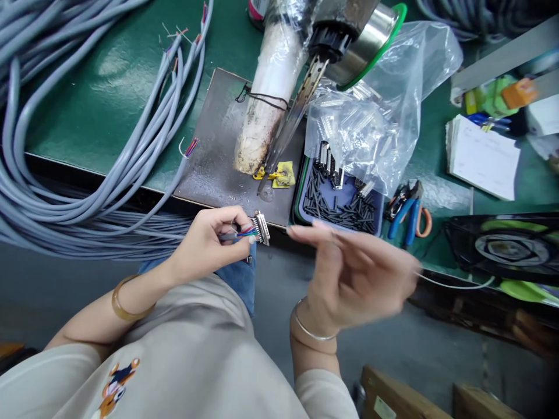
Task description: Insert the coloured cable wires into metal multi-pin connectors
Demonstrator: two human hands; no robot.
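My left hand is closed round a grey cable end whose coloured wires run into a small metal connector. It hovers just off the front edge of the green bench. My right hand is blurred by motion to the right of the connector, fingers stretched out toward it, and a thin wire trails from behind it. A soldering iron on its wrapped stand rests over a dark metal plate right behind my left hand.
A blue tray of small black sleeves sits right of the plate, with a clear plastic bag of parts over it. Blue-handled pliers lie beside it. Grey cable bundles fill the left. Paper pad at right.
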